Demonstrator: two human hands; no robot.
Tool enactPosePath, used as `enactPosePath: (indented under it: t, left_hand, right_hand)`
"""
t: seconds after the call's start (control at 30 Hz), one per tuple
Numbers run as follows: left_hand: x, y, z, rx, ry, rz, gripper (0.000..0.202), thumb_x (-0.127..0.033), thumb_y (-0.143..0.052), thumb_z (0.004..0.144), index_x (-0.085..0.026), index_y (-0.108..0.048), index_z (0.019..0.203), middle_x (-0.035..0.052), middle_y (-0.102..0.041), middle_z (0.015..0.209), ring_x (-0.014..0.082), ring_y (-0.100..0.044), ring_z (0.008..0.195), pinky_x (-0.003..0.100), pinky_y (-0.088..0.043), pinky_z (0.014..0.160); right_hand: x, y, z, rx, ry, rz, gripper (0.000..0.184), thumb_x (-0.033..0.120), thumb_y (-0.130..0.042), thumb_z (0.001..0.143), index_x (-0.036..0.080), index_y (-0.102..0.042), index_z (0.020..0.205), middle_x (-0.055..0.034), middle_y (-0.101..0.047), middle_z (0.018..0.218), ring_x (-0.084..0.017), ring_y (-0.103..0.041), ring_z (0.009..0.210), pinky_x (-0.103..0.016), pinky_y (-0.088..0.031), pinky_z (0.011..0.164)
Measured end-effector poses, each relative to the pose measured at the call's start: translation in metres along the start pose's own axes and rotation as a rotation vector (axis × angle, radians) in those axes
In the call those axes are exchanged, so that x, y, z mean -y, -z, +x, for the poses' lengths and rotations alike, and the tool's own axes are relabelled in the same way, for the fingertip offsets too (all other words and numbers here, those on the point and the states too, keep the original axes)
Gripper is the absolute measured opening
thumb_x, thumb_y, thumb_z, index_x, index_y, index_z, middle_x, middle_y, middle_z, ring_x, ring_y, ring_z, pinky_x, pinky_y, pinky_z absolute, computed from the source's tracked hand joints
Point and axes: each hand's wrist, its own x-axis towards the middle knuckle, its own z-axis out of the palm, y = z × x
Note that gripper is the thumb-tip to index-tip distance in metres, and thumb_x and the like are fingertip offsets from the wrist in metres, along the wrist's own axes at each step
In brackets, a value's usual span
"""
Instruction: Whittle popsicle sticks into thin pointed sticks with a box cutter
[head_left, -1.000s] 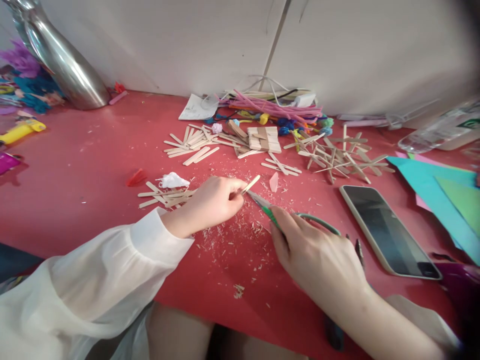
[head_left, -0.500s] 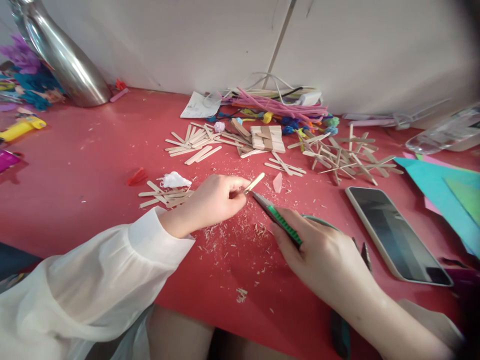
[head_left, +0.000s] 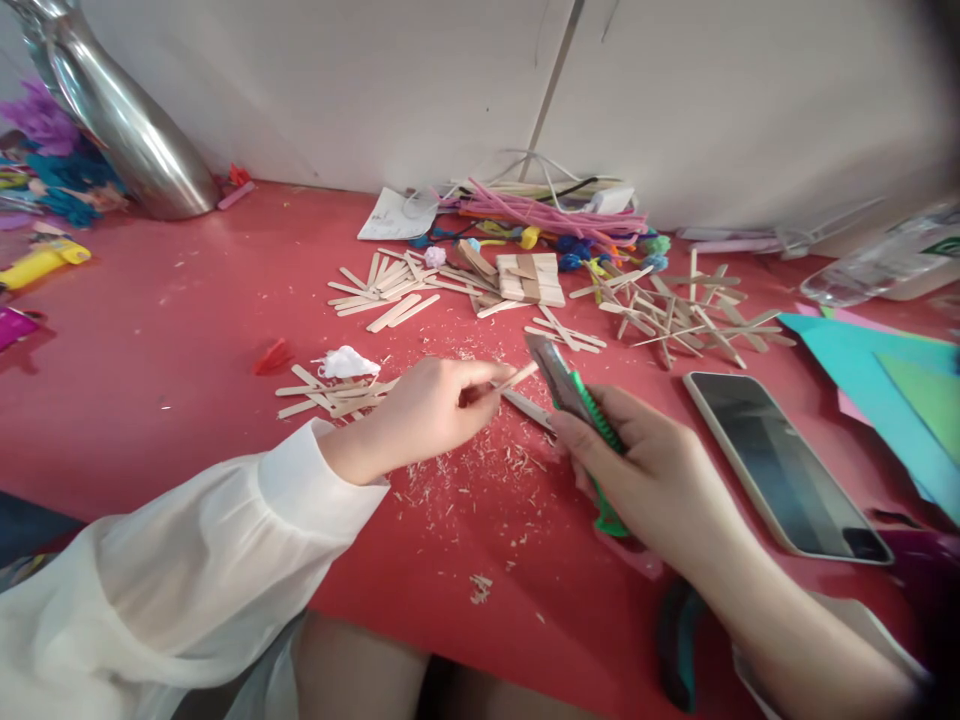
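Note:
My left hand (head_left: 431, 405) pinches a thin wooden craft stick (head_left: 516, 378) that points right, just above the red table (head_left: 180, 330). My right hand (head_left: 652, 470) grips a green utility knife (head_left: 581, 400) with its blade raised and pointing up-left, close to the stick's tip. A second sliver of wood (head_left: 529, 408) lies between the two hands, at my right thumb. Wood shavings (head_left: 480, 465) are scattered on the table under and before both hands.
A phone (head_left: 780, 460) lies screen-up to the right. Loose craft sticks (head_left: 390, 285), a stick panel (head_left: 531, 277), crossed-stick pieces (head_left: 690, 310) and pink pipe cleaners (head_left: 547, 215) lie behind. Coloured paper (head_left: 877, 390) is at far right, a metal vase (head_left: 120, 120) at far left.
My right hand lifted the knife off the stick and turned it, so the blade now points up. The left hand kept its pinch on the stick, barely moving.

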Motion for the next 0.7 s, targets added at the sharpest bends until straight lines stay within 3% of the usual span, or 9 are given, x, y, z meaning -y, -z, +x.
enactPosePath:
  t: [0.07, 0.2, 0.33, 0.47, 0.6, 0.7]
  left_hand:
    - [0.001, -0.003, -0.002, 0.039, -0.059, -0.021, 0.032, -0.02, -0.046, 0.086, -0.018, -0.062, 0.115, 0.0007, -0.066, 0.069, 0.0091, -0.051, 0.053, 0.022, -0.039, 0.053]
    - [0.003, -0.009, -0.003, 0.054, -0.191, -0.061, 0.028, -0.018, -0.048, 0.087, -0.02, -0.065, 0.109, 0.0041, -0.071, 0.097, 0.0133, -0.063, 0.079, 0.025, -0.046, 0.071]
    - [0.001, -0.009, -0.002, 0.035, -0.24, -0.042, 0.024, -0.018, -0.051, 0.087, -0.02, -0.067, 0.103, 0.004, -0.071, 0.091, 0.0136, -0.063, 0.08, 0.026, -0.048, 0.074]
    - [-0.002, -0.006, -0.001, -0.051, -0.163, -0.065, 0.016, -0.022, -0.054, 0.086, -0.017, -0.069, 0.091, 0.0036, -0.07, 0.083, 0.0125, -0.061, 0.073, 0.024, -0.047, 0.067]
    - [-0.004, -0.004, -0.001, -0.077, -0.041, -0.149, 0.014, -0.025, -0.054, 0.085, -0.016, -0.065, 0.083, 0.0018, -0.068, 0.079, 0.0102, -0.059, 0.067, 0.021, -0.044, 0.059]
    - [-0.004, -0.004, -0.001, -0.011, 0.014, -0.219, 0.012, -0.023, -0.053, 0.084, -0.016, -0.062, 0.079, 0.0006, -0.066, 0.075, 0.0094, -0.058, 0.065, 0.02, -0.044, 0.059]
  right_hand:
    - [0.002, 0.001, 0.005, 0.004, -0.11, 0.205, 0.031, 0.051, -0.051, 0.078, 0.021, -0.05, 0.072, 0.006, -0.05, 0.041, -0.009, -0.043, 0.033, -0.02, -0.034, 0.033]
    - [-0.001, 0.003, 0.011, -0.001, -0.194, 0.382, 0.031, 0.052, -0.058, 0.074, 0.022, -0.048, 0.073, 0.0068, -0.051, 0.039, -0.008, -0.043, 0.03, -0.02, -0.034, 0.03]
    - [-0.005, 0.003, 0.013, 0.01, -0.179, 0.356, 0.028, 0.046, -0.06, 0.074, 0.021, -0.047, 0.069, 0.007, -0.05, 0.039, -0.008, -0.043, 0.029, -0.019, -0.034, 0.029]
    - [-0.003, 0.001, 0.012, -0.014, -0.186, 0.378, 0.027, 0.044, -0.061, 0.074, 0.021, -0.046, 0.07, 0.0077, -0.05, 0.039, -0.008, -0.044, 0.031, -0.018, -0.034, 0.031]
    - [-0.001, 0.001, 0.011, 0.202, -0.246, 0.568, 0.027, 0.047, -0.056, 0.077, 0.02, -0.05, 0.073, 0.0065, -0.051, 0.043, -0.008, -0.047, 0.035, -0.019, -0.034, 0.032]
    - [0.0, 0.0, 0.01, 0.274, -0.275, 0.681, 0.026, 0.045, -0.057, 0.077, 0.019, -0.052, 0.073, 0.0064, -0.052, 0.048, -0.007, -0.045, 0.036, -0.018, -0.035, 0.033]
